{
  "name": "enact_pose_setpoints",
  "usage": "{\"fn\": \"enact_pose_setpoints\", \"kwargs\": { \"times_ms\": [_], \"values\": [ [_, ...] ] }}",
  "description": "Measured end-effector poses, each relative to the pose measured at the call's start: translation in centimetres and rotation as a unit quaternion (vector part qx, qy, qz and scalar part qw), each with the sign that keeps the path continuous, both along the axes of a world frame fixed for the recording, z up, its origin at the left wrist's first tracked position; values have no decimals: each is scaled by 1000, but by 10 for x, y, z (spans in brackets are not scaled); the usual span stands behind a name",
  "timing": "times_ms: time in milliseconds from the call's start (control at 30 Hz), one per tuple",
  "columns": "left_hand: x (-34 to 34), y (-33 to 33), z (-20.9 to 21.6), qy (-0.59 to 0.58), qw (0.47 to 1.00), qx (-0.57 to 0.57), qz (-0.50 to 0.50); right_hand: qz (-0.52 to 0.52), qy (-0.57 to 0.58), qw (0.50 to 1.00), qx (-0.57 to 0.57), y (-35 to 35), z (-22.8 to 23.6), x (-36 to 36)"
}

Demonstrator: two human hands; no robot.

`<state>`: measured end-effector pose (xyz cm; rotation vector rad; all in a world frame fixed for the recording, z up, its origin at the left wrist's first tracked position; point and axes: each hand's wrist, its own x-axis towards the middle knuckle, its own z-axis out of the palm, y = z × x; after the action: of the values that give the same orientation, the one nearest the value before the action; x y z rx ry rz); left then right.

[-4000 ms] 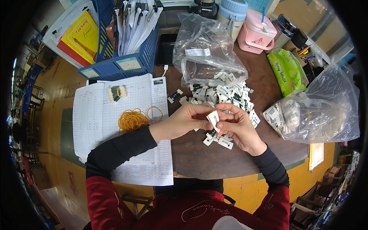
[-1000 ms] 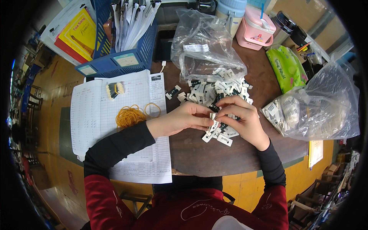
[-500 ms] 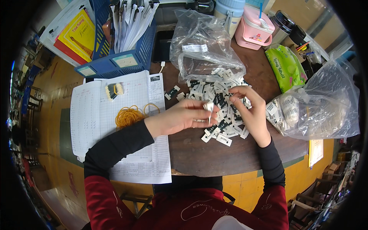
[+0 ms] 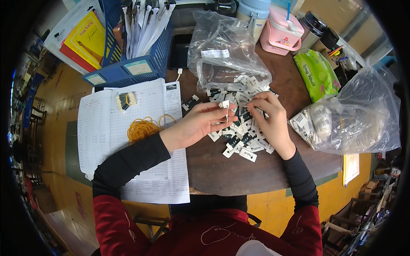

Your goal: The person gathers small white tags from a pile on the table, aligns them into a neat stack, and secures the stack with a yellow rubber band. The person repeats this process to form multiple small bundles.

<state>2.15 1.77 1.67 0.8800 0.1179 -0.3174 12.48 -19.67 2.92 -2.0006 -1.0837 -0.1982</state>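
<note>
The left hand (image 4: pixel 193 124) has a closed grip on a few white labels (image 4: pixel 226 107), just above the loose pile. Beside it, the right hand (image 4: pixel 272 121) is narrowed almost to a pinch; a thin pale sliver shows at its fingertips, but I cannot tell whether it holds a label. The pile of labels (image 4: pixel 255 145) covers the middle of the tabletop (image 4: pixel 239 179), back from the near edge, its far side meeting a clear bag (image 4: pixel 226 70). Toward the left edge lies a notebook (image 4: pixel 95 136), with yellow rubber bands (image 4: pixel 142 130) and a banded bundle (image 4: pixel 126 100) on it. At the right edge sits a second plastic bag (image 4: pixel 363 128), just beside a green packet (image 4: pixel 315 74). A blue rack (image 4: pixel 124 73) stands at the far left corner
</note>
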Motion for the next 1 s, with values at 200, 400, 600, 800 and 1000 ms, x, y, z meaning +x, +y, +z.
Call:
{"fn": "enact_pose_setpoints", "kwargs": {
  "times_ms": [200,400,600,800,1000],
  "values": [
    [-1,0,0,14,999,27,-46,-43,-17,994,95,-1,10,-10],
    [-2,-1,-3,9,998,-10,-61,76,-86,992,58,5,1,-25],
    [-3,0,-3,-13,998,-27,-62,87,-65,992,58,8,0,-27],
    [-2,2,1,-19,998,12,-58,55,-47,997,16,3,6,-5],
    [-2,-1,1,-17,997,40,-62,-23,-4,999,-31,6,-16,26]
  ]
}}
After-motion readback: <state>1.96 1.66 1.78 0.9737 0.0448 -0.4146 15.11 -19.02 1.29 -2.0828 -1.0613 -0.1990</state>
